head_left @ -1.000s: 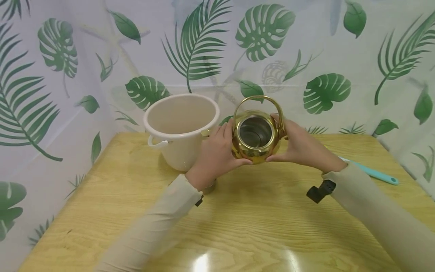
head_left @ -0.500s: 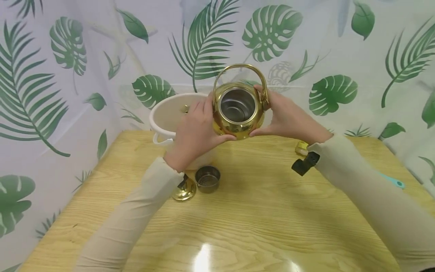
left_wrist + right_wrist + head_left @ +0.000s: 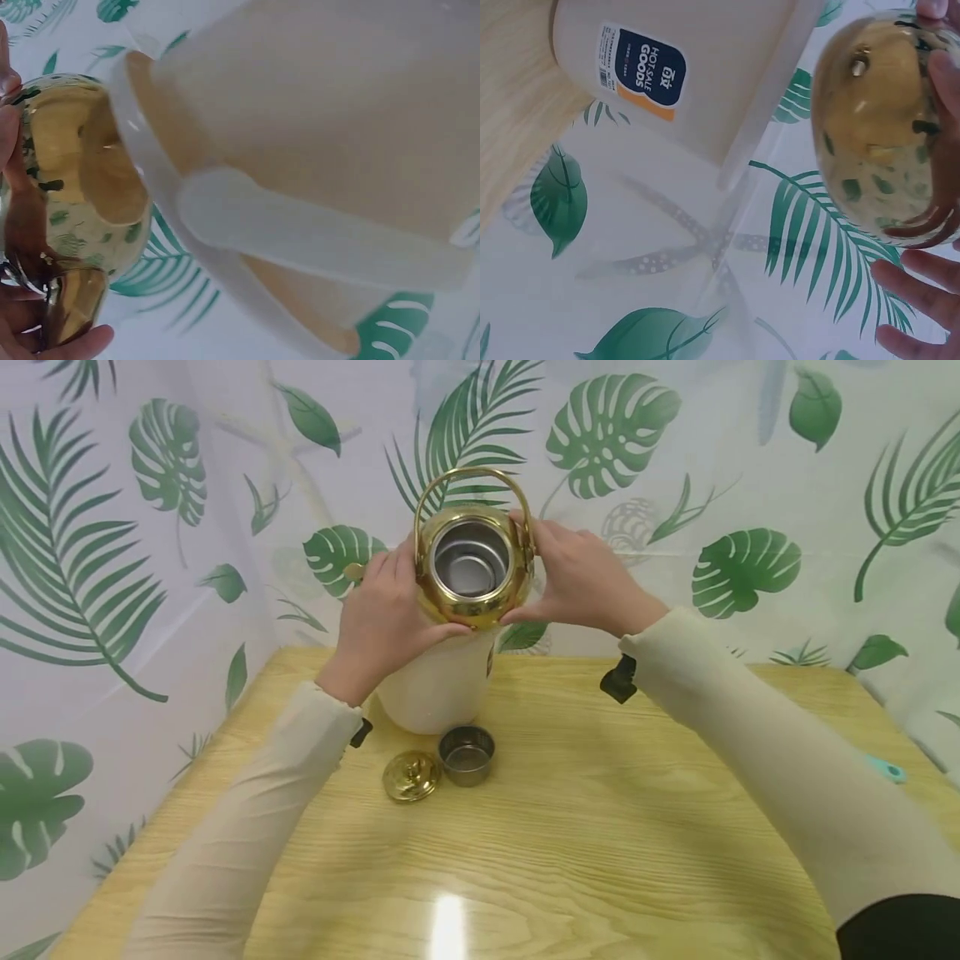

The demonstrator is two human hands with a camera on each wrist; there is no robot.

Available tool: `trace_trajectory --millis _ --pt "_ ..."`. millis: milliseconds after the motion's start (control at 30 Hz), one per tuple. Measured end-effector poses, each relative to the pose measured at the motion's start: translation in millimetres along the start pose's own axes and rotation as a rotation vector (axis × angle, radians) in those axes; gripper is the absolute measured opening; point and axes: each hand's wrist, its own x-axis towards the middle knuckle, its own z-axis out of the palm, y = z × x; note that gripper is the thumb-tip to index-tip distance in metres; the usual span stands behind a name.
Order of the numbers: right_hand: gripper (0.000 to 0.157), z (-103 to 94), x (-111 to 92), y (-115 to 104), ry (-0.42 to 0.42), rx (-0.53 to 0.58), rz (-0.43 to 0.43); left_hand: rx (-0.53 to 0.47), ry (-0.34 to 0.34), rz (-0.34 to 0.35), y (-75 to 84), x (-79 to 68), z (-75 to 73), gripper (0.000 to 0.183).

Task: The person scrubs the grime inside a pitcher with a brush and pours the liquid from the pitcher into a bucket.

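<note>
A golden teapot (image 3: pixel 480 612) with its lid off hangs in the air, its open mouth tilted toward the head camera and its hoop handle raised. My left hand (image 3: pixel 386 618) grips its spout side, thumb along the lower body. On the opposite side my right hand (image 3: pixel 585 575) holds it between thumb and fingers. Below and behind it stands a white bucket (image 3: pixel 431 693), whose mouth is hidden by teapot and hands in the head view. In the left wrist view the teapot (image 3: pixel 64 150) overlaps the bucket's rim (image 3: pixel 139 139); in the right wrist view a gap separates them.
In front of the bucket, a golden lid (image 3: pixel 412 776) lies beside a small metal strainer cup (image 3: pixel 467 758) on the wooden table (image 3: pixel 600 835). At the right, a turquoise handle (image 3: pixel 887 768) shows past my right sleeve. A leaf-patterned wall covering (image 3: pixel 720 460) closes off the back.
Both hands have carried the teapot up and to the left, from beside the bucket to over it. The lid and strainer cup have come into view from behind my left arm.
</note>
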Motion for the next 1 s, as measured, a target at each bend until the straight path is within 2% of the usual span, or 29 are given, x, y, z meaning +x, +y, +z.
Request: trace_trajectory --millis 133,300,467,600,833,1000 --pt "0.118 9.4 14 -4 0.033 -0.098 -0.037 0.025 0.024 0.022 -18.2 -1.3 3.9 0.114" --pt "0.119 17.0 26 -7 0.017 -0.120 -0.042 0.044 0.008 0.055 -34.9 -1.8 3.1 0.111" --pt "0.119 22.2 35 -6 0.006 -0.100 -0.052 0.056 0.001 0.076 -42.8 -2.9 0.7 0.107" --pt "0.118 29.8 39 -4 0.009 -0.094 -0.063 0.060 0.001 0.083 -48.8 -4.6 4.7 0.103" --pt "0.111 43.3 42 -2 0.062 -0.169 -0.116 0.120 0.057 0.101 -57.0 -10.1 15.2 0.101" --pt "0.113 53.4 44 -2 0.147 -0.268 -0.159 0.155 0.079 0.116 -63.0 -16.0 18.5 0.101"
